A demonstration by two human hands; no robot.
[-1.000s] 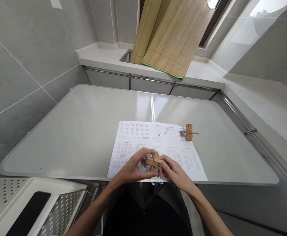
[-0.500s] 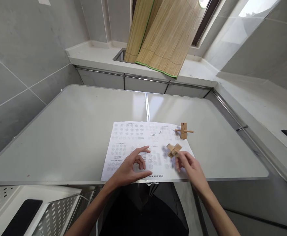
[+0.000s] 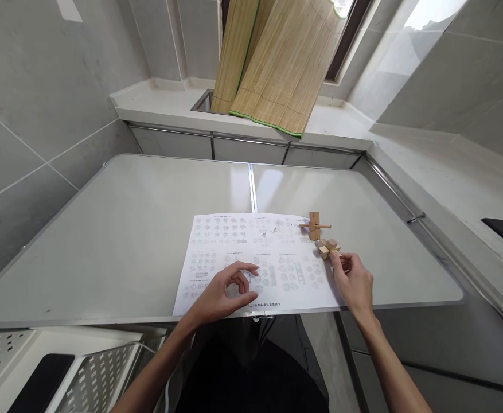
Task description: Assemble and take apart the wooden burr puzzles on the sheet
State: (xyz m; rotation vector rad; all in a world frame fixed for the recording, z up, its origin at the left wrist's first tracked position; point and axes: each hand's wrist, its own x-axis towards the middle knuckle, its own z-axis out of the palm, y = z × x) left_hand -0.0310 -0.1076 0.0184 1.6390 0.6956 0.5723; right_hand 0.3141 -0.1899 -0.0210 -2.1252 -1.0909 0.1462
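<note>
My right hand (image 3: 353, 282) has its fingertips closed on a small wooden interlocking puzzle (image 3: 329, 248), at the right edge of the printed sheet (image 3: 229, 244). Just behind it stands a second wooden puzzle (image 3: 315, 226), a flat upright block marked with a numeral and crossed by a thin rod. Over the sheet's lower middle, my left hand (image 3: 229, 289) is curved with thumb and fingers apart and nothing between them. Rows of small diagrams cover the paper.
The pale folding table (image 3: 139, 229) has a metal seam down its middle. A bamboo mat (image 3: 277, 74) hangs over the counter behind it. At lower left, a black phone (image 3: 42, 381) lies on a white perforated rack (image 3: 100, 378). A counter (image 3: 461, 166) runs along the right.
My right hand has carried the small puzzle to the right and away from me, beside the rod puzzle. My left hand keeps its curved pose. The view has shifted slightly.
</note>
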